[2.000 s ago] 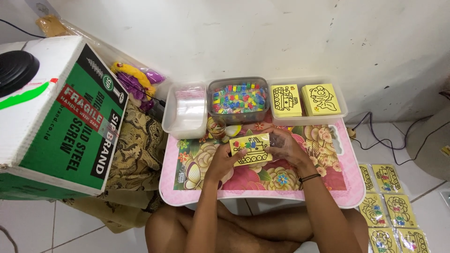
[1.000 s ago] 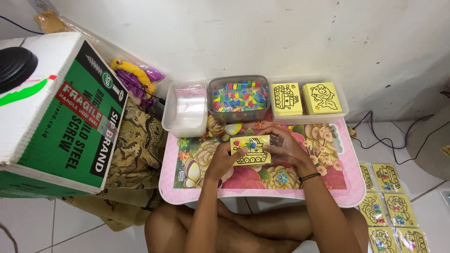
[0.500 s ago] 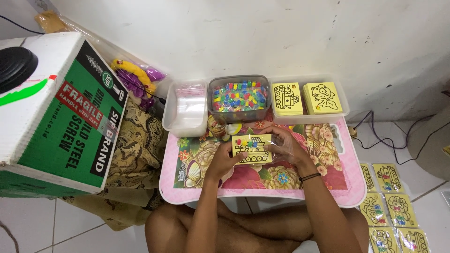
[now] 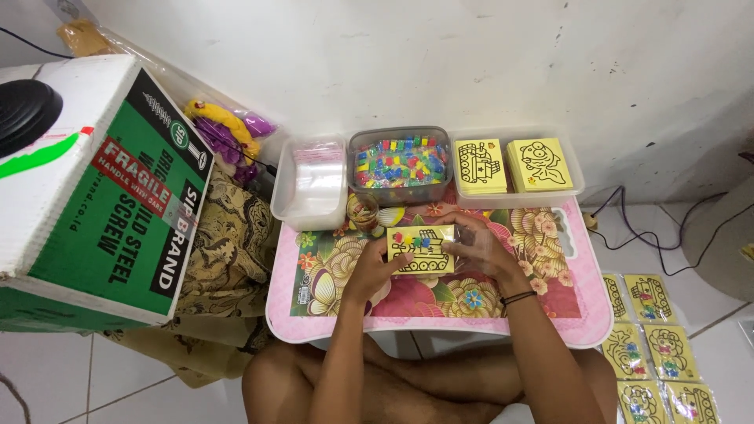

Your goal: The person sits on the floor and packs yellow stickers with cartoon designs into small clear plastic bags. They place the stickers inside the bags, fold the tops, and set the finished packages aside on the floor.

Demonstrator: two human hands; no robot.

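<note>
A yellow picture card (image 4: pixel 421 249) with a black outline drawing and small coloured pieces stuck on it lies on the pink flowered table (image 4: pixel 585 314). My left hand (image 4: pixel 372 271) grips its left edge. My right hand (image 4: pixel 481 247) holds its right side, with a black band on the wrist. Straight beyond the card stands a clear tub of small coloured pieces (image 4: pixel 399 165).
A clear tray (image 4: pixel 575 169) at the back right holds two stacks of yellow cards. A clear tub with plastic bags (image 4: pixel 309 187) stands back left. A green and white cardboard box (image 4: pixel 90 192) fills the left. Several finished cards (image 4: pixel 652 345) lie on the floor, right.
The card and both hands have stayed in nearly the same place; only small finger shifts on the card.
</note>
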